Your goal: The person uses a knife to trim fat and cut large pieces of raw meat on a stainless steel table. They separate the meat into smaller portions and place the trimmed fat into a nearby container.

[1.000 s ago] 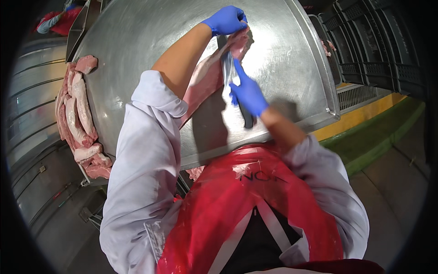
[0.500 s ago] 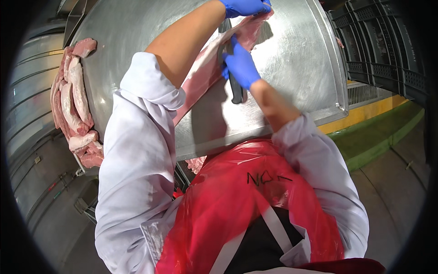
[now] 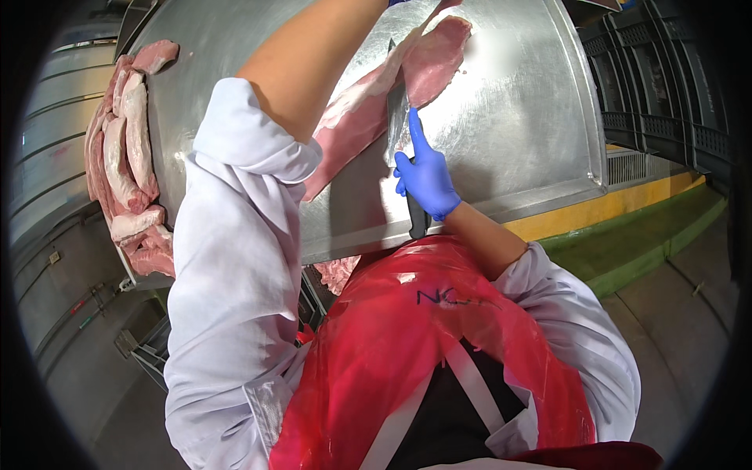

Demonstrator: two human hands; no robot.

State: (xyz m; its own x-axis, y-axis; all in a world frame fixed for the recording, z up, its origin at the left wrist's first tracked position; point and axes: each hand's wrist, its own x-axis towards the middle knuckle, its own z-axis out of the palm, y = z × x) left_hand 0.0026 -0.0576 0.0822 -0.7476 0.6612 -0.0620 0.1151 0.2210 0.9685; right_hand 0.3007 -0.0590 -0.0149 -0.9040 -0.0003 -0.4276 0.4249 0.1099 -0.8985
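Note:
My right hand point(image 3: 427, 180), in a blue glove, is wrapped round the black handle of a knife point(image 3: 398, 125), index finger stretched along the blade. The blade points away from me and lies across a long slab of pale pink raw meat point(image 3: 345, 145) with a whitish fatty side. At its far end the meat parts into a broad flap point(image 3: 439, 63) right of the blade and a narrow strip rising to the top edge. Only a sliver of my left hand's blue glove point(image 3: 398, 2) shows at the top edge; its fingers are out of view.
The meat lies on a metal table point(image 3: 525, 117) with a raised rim. Several long meat pieces point(image 3: 125, 157) are piled along its left side. Black plastic crates point(image 3: 666, 94) stand at the far right, beyond a yellow ledge point(image 3: 572, 215). More meat point(image 3: 338, 274) shows below the near edge.
My right hand has drawn the knife back toward me and slightly right. My left hand has moved up, mostly out of view. The meat's far end now shows a separate flap beside the strip.

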